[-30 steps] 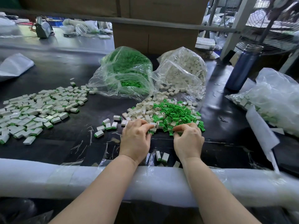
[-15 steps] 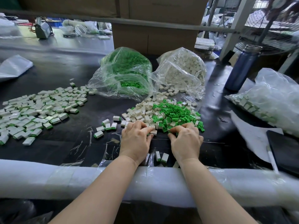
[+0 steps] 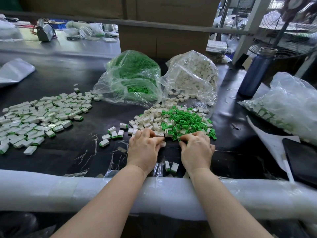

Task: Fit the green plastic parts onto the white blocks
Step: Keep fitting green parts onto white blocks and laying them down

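Head view: left hand (image 3: 144, 148) and right hand (image 3: 197, 150) rest palm-down, fingers curled into the mixed heap of loose green plastic parts (image 3: 185, 119) and white plastic blocks (image 3: 149, 120); what either grips cannot be told.

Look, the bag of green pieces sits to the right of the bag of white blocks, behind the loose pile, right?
Not quite. In the head view the bag of green pieces sits to the left of the bag of white blocks, not the right. Both are behind the loose pile, as you said.
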A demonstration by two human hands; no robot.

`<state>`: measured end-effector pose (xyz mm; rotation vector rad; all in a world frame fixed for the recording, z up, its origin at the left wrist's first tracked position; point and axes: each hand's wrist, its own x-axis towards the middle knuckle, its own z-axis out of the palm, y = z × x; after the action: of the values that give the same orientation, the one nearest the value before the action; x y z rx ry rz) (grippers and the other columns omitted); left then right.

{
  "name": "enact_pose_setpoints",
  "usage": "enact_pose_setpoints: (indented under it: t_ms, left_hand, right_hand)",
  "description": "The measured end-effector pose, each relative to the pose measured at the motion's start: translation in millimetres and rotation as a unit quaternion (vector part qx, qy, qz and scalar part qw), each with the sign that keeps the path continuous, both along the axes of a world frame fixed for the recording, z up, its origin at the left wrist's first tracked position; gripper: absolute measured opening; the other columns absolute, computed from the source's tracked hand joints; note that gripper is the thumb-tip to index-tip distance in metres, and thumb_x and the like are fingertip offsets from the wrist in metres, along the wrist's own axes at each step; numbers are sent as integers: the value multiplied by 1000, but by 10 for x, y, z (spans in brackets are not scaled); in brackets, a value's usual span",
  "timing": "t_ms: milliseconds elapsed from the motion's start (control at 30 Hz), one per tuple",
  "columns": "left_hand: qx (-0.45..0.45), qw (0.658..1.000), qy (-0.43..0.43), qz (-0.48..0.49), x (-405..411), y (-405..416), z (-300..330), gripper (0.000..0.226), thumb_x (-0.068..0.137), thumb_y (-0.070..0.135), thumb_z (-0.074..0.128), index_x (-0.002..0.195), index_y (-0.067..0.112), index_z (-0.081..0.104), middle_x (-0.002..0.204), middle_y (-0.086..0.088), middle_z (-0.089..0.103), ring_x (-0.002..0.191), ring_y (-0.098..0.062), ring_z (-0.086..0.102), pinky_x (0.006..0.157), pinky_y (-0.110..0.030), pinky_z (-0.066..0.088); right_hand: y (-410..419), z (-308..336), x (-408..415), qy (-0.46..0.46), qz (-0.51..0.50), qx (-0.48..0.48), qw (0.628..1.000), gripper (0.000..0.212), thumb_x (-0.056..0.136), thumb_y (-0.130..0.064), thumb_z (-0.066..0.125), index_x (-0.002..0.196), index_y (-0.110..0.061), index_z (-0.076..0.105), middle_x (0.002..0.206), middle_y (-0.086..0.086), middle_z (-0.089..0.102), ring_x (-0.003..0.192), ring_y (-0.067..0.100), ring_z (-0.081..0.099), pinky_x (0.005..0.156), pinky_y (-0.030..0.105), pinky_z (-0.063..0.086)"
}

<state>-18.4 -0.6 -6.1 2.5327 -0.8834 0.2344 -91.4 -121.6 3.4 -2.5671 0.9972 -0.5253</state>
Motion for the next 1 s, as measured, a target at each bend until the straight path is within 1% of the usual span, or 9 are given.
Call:
enact_pose_setpoints:
  t_ms: [200, 300, 367, 467, 600, 700, 800, 900, 1000]
  left_hand:
    - [-21, 1000, 5, -8, -7, 8, 6, 19, 91, 37, 53, 107, 33, 62, 112, 9, 47, 109, -14, 32, 86, -25, 18]
    - [-60, 998, -1, -30, -25, 13, 26, 8, 88, 29, 60, 96, 28, 64, 101, 11, 56, 103, -13, 38, 80, -22, 18]
    - [-104, 994, 8, -43, -36, 21, 41, 6, 86, 23, 64, 92, 23, 65, 92, 10, 60, 94, -12, 41, 82, -20, 24]
    - [-169, 983, 69, -35, -44, 43, 78, 8, 85, 19, 65, 93, 17, 67, 88, 7, 59, 86, -11, 48, 82, -22, 39]
    - [-137, 983, 115, -39, -28, 55, 84, 9, 88, 20, 62, 95, 18, 66, 90, 12, 54, 82, -6, 49, 70, -7, 31]
    - [-153, 976, 147, -45, -18, 67, 91, 7, 87, 22, 64, 93, 21, 66, 90, 11, 58, 84, -7, 54, 76, -10, 36]
    - [-181, 964, 190, -48, -21, 80, 90, 7, 85, 22, 66, 92, 22, 65, 87, 11, 63, 84, -8, 59, 82, -17, 45]
    - [-188, 957, 213, -54, -15, 79, 84, 8, 85, 21, 66, 93, 23, 64, 86, 12, 64, 85, -7, 61, 84, -19, 47]
    - [-211, 945, 241, -62, -4, 75, 76, 11, 85, 19, 66, 94, 25, 64, 85, 12, 65, 84, -6, 62, 86, -23, 49]
  right_hand:
    - [-9, -6, 11, 3, -1, 6, 1000, 12, 90, -32, 58, 99, -28, 65, 111, -3, 49, 113, 18, 39, 92, 34, 28]
    - [-12, -16, 9, 3, -2, -3, 1000, 13, 89, -34, 58, 99, -27, 64, 111, -3, 50, 113, 18, 40, 92, 34, 28]
    - [-16, -20, 11, -1, -14, -8, 1000, 16, 89, -38, 57, 99, -26, 64, 110, -2, 50, 112, 18, 42, 91, 35, 29]
    - [-9, -20, 26, 20, -36, -44, 998, 29, 89, -46, 53, 101, -23, 64, 111, -1, 51, 111, 19, 43, 89, 35, 30]
    - [21, -16, 66, 49, -35, -107, 992, 36, 90, -49, 49, 103, -19, 63, 112, 0, 51, 112, 20, 43, 88, 36, 30]
    - [8, -24, 74, 43, -9, -92, 995, 28, 91, -43, 51, 103, -20, 62, 114, -1, 50, 114, 19, 40, 90, 36, 29]
    - [-18, -20, 53, -9, 21, -43, 999, 18, 89, -33, 58, 98, -18, 60, 108, 0, 54, 108, 20, 44, 88, 32, 30]
    - [2, -9, 30, -118, 90, 37, 988, 7, 87, -18, 63, 92, -14, 61, 90, -2, 59, 94, 19, 50, 76, 25, 34]
    - [21, 4, 14, -190, 142, 108, 966, 13, 86, -8, 63, 97, -14, 67, 87, -6, 60, 87, 14, 54, 80, 23, 42]
